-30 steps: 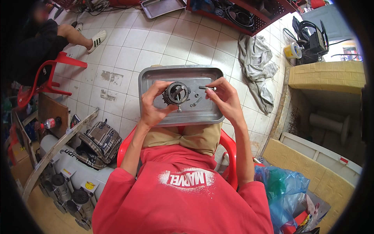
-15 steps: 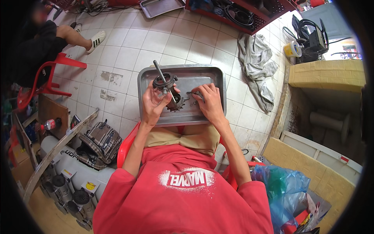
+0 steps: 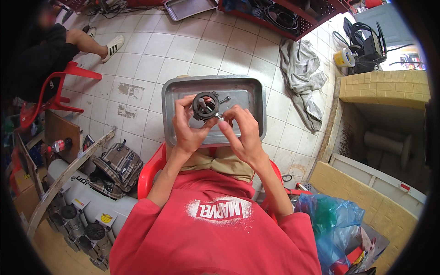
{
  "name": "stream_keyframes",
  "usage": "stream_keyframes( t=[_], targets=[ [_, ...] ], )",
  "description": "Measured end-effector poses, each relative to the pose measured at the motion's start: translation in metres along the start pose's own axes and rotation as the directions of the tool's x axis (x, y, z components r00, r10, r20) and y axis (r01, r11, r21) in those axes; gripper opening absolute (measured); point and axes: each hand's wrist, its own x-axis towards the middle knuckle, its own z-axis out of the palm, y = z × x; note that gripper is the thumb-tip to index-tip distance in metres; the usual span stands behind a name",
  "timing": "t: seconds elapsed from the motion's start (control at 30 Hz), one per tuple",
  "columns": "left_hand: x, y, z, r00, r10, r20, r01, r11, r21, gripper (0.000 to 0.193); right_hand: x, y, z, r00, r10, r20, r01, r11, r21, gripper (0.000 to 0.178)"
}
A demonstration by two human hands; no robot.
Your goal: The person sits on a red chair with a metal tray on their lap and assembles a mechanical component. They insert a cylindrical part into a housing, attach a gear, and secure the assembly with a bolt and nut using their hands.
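Note:
My left hand is wrapped round a dark, hollow metal machine part, its round collar facing up. Thumb and fingers of my right hand pinch a small shiny bolt-like piece against the collar's right side. Beyond the collar, a short metal rod shows; whether it is joined to the part or lies apart, I cannot tell. Both hands are over a grey metal tray at my lap. The lower end of the machine part is hidden behind my left hand.
A grey cloth lies on the tiled floor to the right. At far left, another person sits on a red plastic chair. A checked backpack rests left of me, and a blue plastic bag is at my right.
The machine part has turned, so its collar now faces up and the long rod no longer points away from me. My right hand has moved from the tray up to the collar.

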Motion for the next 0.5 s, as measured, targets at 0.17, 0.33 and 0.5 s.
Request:
stream_keyframes(
  t=[0.17, 0.33, 0.5],
  targets=[
    [-0.003, 0.003, 0.004, 0.999, -0.04, 0.001, 0.04, 0.999, 0.014, 0.061, 0.004, -0.008, 0.0, 0.998, -0.032, -0.059, 0.018, 0.974, -0.227, 0.017],
    [-0.005, 0.003, 0.007, 0.98, -0.19, 0.06, 0.194, 0.979, -0.069, 0.061, 0.013, -0.013, -0.005, 0.996, -0.046, -0.071, 0.028, 0.971, -0.236, 0.019],
    [-0.004, 0.001, 0.005, 0.956, -0.228, 0.182, 0.281, 0.891, -0.358, 0.057, 0.016, -0.026, -0.014, 0.999, -0.046, -0.012, 0.041, 0.961, -0.273, 0.02]
  ],
)
